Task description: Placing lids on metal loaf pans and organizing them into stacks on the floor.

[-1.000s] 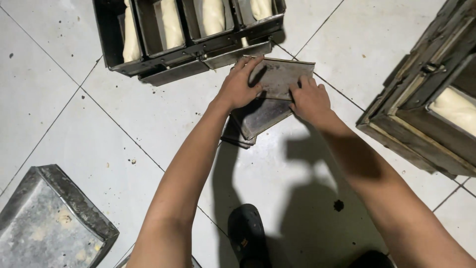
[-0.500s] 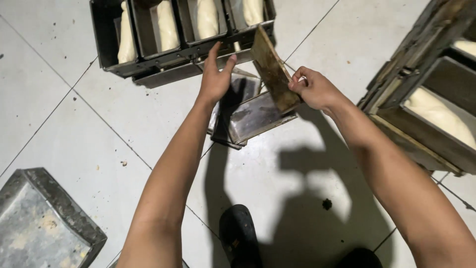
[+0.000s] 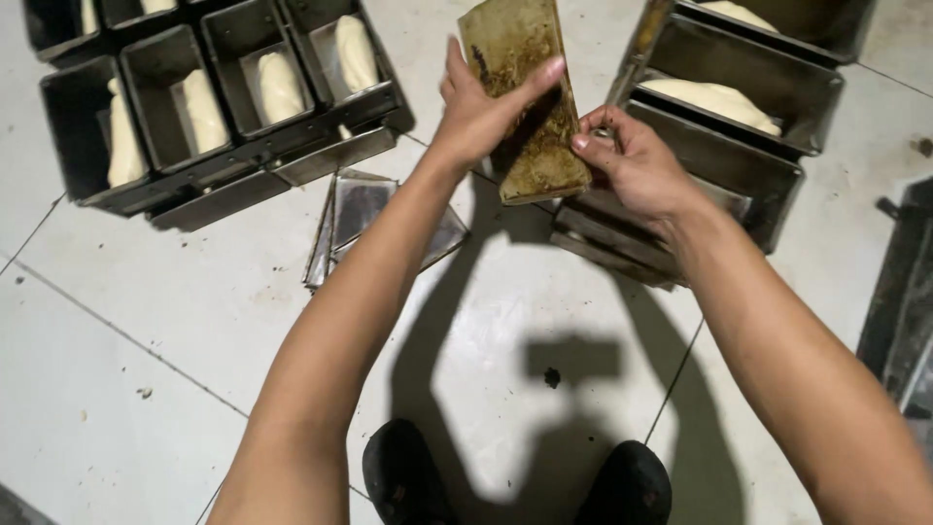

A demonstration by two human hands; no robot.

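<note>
A flat metal lid [image 3: 530, 97] (stained, rust-brown) is gripped by both hands — the left hand [image 3: 481, 112] clasped over its upper edge, the right hand [image 3: 632, 160] pinching its lower side — just above the dough-filled loaf pans [image 3: 739, 117]; more lids [image 3: 364, 209] lie stacked below-left.

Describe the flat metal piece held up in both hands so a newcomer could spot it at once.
Start at the strapped set of loaf tins at upper right. Just left of it, the left hand and right hand hold a flat lid. Unlike the grey lids on the floor, it is rusty brown and raised.
</note>
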